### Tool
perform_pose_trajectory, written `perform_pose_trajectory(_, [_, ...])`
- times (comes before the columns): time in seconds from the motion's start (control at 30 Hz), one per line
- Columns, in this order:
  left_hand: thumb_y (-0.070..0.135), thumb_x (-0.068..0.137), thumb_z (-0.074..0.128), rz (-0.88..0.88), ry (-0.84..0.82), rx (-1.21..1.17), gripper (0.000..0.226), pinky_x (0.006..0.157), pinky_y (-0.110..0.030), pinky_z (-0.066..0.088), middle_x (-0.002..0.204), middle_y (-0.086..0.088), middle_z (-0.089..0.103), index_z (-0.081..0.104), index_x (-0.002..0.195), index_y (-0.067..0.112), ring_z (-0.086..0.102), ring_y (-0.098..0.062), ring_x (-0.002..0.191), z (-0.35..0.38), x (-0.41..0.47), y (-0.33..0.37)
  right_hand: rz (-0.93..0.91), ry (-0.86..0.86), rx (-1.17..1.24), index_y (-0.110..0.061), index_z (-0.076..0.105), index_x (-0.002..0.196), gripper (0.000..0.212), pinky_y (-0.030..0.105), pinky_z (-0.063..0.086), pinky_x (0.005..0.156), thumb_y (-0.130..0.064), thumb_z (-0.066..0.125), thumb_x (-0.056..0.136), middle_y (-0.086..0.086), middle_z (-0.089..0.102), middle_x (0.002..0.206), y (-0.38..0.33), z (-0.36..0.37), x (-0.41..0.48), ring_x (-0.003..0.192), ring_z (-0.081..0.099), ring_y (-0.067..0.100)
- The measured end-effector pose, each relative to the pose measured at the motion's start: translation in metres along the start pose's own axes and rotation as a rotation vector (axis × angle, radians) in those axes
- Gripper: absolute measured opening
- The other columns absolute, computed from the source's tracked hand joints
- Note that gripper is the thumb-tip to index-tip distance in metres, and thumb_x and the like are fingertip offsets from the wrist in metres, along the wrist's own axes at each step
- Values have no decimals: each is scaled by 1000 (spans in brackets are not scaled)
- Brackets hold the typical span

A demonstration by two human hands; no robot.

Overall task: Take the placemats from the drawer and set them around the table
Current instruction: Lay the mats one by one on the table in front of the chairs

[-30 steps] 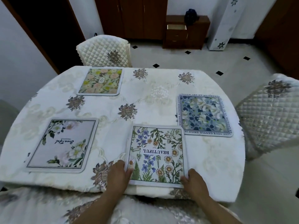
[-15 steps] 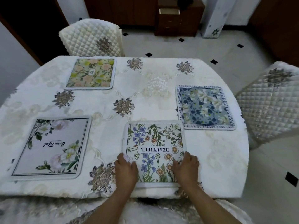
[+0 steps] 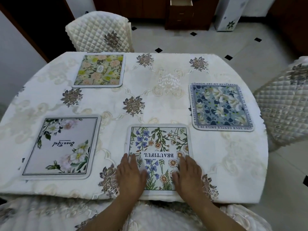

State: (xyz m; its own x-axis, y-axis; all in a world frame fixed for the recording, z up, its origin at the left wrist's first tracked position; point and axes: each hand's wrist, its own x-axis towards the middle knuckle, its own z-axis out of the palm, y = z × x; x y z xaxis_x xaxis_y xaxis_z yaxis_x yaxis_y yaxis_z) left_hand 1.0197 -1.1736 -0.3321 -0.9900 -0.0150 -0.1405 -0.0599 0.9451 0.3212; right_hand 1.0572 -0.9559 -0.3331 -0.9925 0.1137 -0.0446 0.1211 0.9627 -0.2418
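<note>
Nearest: left grip (image 3: 131, 177) and right grip (image 3: 188, 175), both spread flat, palms down, fingers straight. They press on the near half of the wildflower mat (image 3: 158, 144) and pinch nothing.

Change: a second ago the two grips held this mat from outside its near corners. Now they have slid inward onto its top face. The mat lies flat on the counter (image 3: 225, 157), its near edge right at the counter's near rim, word "BEAUTIFUL" upside down to the wearer.

Judgement: holding has turned into smoothing, so this mat counts as placed.

Left of the left grip, apart from it: pale mat with white flowers (image 3: 61, 145), flat, a little askew.

Beyond and to the right of the right grip: blue mat with a lettered border (image 3: 221, 105), near the quilted chair (image 3: 283, 104).

Far beyond the left grip: pink and yellow rose mat (image 3: 100, 70), in front of the far chair (image 3: 100, 32).

Farthest, past both grips: a dark cabinet drawer (image 3: 181, 2) standing open; contents not visible.

Judgement: four mats down, one per side. The task looks all but done; only lifting the grips off remains, unless the drawer holds more.
</note>
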Motion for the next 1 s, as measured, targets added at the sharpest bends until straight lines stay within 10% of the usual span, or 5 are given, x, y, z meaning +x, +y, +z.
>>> perform_pose_trajectory(0.2, [37, 97, 33, 554, -143, 202, 70, 114, -49, 5, 156, -26, 11, 5, 150, 1, 2, -39, 146, 18, -10, 1, -369, -188, -34, -6, 31, 147, 61, 48, 16, 111, -43, 15, 101, 15, 37, 153, -56, 16, 5, 144, 25, 32])
perform_pose_trajectory(0.57, [43, 100, 20, 688, -245, 268, 66, 117, -47, 7, 159, -20, 7, 11, 151, 2, -1, -32, 148, 19, 14, -26, -352, -291, -8, -6, 23, 150, 67, 48, 16, 114, -50, 15, 100, 13, 22, 159, -54, 31, 7, 149, 14, 28])
perform_pose_trajectory(1.0, [46, 101, 18, 428, -228, 107, 67, 118, -34, -7, 158, -11, -17, -9, 151, 10, -18, -21, 146, -7, 24, -52, -87, -284, -28, -9, 6, 155, 68, 40, 8, 119, -49, 10, 99, 9, 0, 163, 47, -3, 6, 151, 3, 25])
